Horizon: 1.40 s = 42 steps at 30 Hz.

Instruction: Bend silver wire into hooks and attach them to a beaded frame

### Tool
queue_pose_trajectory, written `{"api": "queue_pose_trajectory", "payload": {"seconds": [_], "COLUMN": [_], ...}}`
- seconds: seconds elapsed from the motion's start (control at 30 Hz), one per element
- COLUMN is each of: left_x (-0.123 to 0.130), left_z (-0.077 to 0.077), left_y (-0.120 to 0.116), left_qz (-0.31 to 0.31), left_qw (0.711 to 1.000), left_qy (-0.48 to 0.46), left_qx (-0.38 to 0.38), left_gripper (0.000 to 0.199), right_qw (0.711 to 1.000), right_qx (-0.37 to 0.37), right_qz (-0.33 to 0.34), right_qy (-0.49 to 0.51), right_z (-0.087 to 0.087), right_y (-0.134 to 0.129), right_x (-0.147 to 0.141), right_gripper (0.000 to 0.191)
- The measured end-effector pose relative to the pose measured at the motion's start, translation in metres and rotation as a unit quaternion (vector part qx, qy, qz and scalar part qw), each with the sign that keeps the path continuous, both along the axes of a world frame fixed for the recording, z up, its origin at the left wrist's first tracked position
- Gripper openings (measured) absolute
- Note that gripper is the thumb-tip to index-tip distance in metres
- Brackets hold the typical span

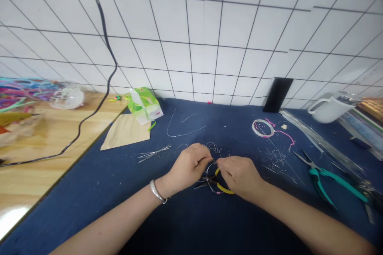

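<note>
My left hand and my right hand meet almost fingertip to fingertip at the middle of the blue cloth. Both are closed in a pinch on a thin wire loop, which hangs below the fingers and has a small pink bit at its bottom. The exact grip point is partly hidden by the fingers. Beneath the loop lie yellow-handled pliers, half covered by my right hand. Curly bits of wire lie just beyond my fingertips.
Straight wire pieces lie left, a long bent wire behind. Teal pliers, wire scraps and a round dish with pink beads are right. A white mug and tissue pack stand near the wall.
</note>
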<state>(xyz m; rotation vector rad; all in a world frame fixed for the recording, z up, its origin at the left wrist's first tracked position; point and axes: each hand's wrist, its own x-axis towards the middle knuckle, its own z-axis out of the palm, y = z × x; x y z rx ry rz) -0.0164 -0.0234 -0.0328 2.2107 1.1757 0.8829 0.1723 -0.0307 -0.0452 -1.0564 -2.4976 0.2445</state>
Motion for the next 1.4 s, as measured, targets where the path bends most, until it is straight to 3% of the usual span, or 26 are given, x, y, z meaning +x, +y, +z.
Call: {"api": "queue_pose_trajectory", "payload": {"seconds": [0.13, 0.37, 0.67, 1.2, 1.4], "left_x": [0.004, 0.001, 0.003, -0.002, -0.006], "left_z": [-0.002, -0.006, -0.001, 0.003, 0.003], "left_y": [-0.003, 0.0, 0.0, 0.002, 0.004], "left_qz": [0.03, 0.031, 0.012, -0.041, -0.066], "left_qw": [0.999, 0.995, 0.997, 0.996, 0.98], "left_qy": [-0.014, -0.048, -0.045, -0.039, -0.079], "left_qx": [0.002, -0.081, -0.059, -0.065, -0.169], "left_gripper": [0.019, 0.019, 0.018, 0.017, 0.017], "right_qw": [1.0, 0.996, 0.989, 0.998, 0.992], "right_qx": [-0.023, -0.078, -0.105, -0.036, -0.074], "right_qz": [-0.01, -0.019, -0.074, -0.004, 0.022], "right_qy": [0.005, 0.037, 0.075, 0.053, 0.103], "right_z": [0.004, 0.009, 0.007, 0.003, 0.006], "right_y": [0.0, 0.004, 0.003, 0.003, 0.003], "right_x": [0.0, 0.002, -0.005, -0.003, -0.002], "right_gripper": [0.024, 0.022, 0.01, 0.024, 0.023]}}
